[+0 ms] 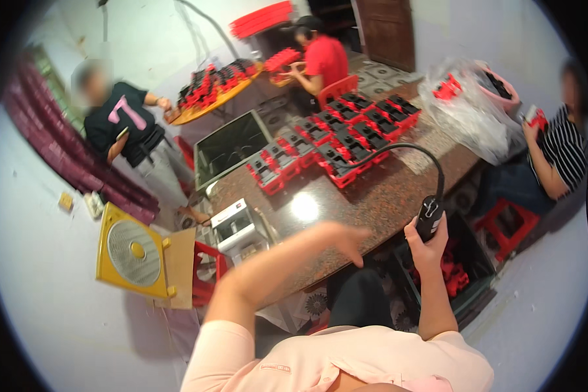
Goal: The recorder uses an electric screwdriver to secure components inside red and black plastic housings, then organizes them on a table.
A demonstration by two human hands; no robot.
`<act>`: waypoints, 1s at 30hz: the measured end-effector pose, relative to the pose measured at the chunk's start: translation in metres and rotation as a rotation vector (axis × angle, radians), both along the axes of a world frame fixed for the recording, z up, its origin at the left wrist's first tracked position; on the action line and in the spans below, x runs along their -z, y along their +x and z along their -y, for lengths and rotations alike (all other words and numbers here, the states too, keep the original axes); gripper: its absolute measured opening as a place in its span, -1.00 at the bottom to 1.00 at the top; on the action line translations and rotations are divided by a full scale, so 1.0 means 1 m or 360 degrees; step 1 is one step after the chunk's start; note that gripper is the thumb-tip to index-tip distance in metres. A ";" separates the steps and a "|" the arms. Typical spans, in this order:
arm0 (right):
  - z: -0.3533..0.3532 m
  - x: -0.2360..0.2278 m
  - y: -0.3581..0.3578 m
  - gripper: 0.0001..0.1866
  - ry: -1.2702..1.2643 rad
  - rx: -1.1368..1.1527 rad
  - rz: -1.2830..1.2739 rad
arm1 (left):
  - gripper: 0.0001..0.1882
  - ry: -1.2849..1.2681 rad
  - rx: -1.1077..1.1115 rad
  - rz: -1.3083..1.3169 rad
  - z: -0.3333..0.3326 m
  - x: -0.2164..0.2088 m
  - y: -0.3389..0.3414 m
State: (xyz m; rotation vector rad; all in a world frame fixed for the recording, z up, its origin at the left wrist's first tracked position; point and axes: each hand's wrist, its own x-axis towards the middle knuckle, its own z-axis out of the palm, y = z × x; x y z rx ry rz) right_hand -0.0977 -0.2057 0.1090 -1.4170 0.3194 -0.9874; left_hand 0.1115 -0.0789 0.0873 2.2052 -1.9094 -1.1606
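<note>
My right hand [430, 238] is wrapped round a black hand-held device [429, 219] at the table's near right edge. From its top a thin black cable or bendable neck [431, 155] arches left over the table toward the red and black parts [346, 157]. These blocky parts stand in rows across the middle of the granite-topped table [366, 212]. My left hand [340, 238], somewhat smeared by motion, hovers over the near table edge. Its fingers reach to the right with the thumb apart, and nothing shows in it.
A white and black device [236, 225] stands on the table's left end, near a yellow box fan [136, 251]. Below my right hand is a dark crate [483, 277] with red parts. A plastic bag [467, 117] lies far right. Three other people work around, one at an orange table [199, 116].
</note>
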 end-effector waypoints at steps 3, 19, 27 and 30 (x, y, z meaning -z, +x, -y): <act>-0.008 0.008 0.022 -0.65 -0.0078 -0.0119 -0.0021 | -0.20 -0.0461 -0.0672 0.0218 -0.010 -0.101 0.080; 0.014 0.067 0.057 -0.61 0.0297 -0.0257 -0.0112 | -0.51 -0.0820 -0.1130 0.0332 -0.054 0.083 0.036; 0.018 0.076 0.065 -0.62 0.0291 -0.0224 -0.0201 | -0.49 -0.0774 -0.1034 0.0285 -0.059 0.124 0.026; 0.024 0.074 0.070 -0.70 0.0354 -0.0252 -0.0115 | -0.48 -0.0806 -0.0979 0.0434 -0.056 0.123 0.027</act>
